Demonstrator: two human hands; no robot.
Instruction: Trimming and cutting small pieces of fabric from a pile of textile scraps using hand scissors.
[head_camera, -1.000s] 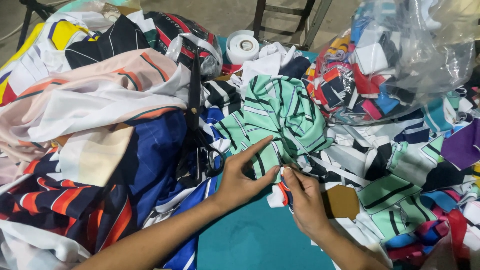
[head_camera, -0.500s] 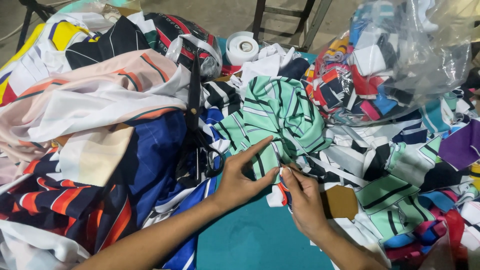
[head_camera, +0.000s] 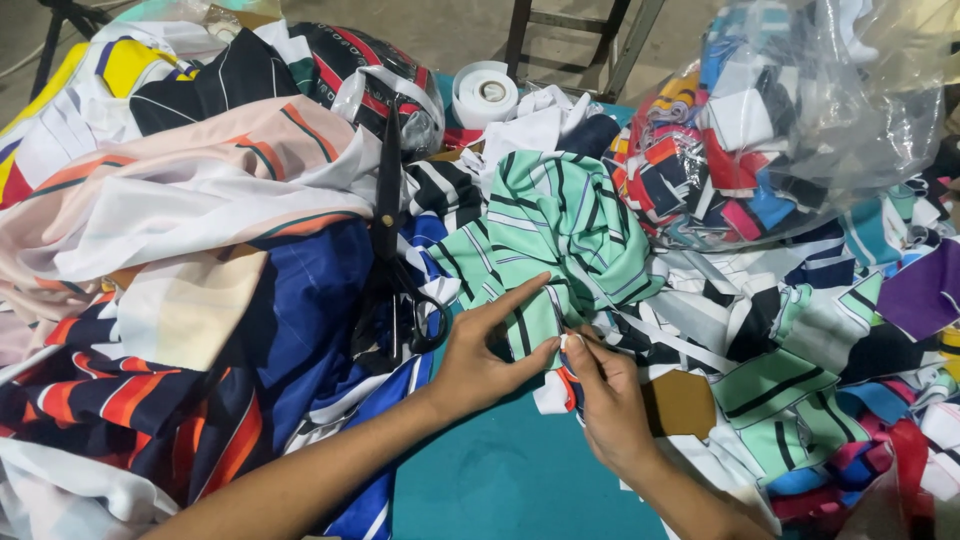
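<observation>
Green striped fabric piece (head_camera: 560, 235) lies beside black scissors (head_camera: 395, 250) on the counter (head_camera: 510, 480). Left hand (head_camera: 480, 350) and right hand (head_camera: 605, 395) both pinch its lower edge. Judged light, limp, non-fragile; grip at edge.

Scissors (head_camera: 392, 250) lie on the cloth heap (head_camera: 200, 260), left of the striped piece (head_camera: 550, 230). Tape roll (head_camera: 485, 95) sits behind. Scrap bag (head_camera: 790, 120) lies right.
</observation>
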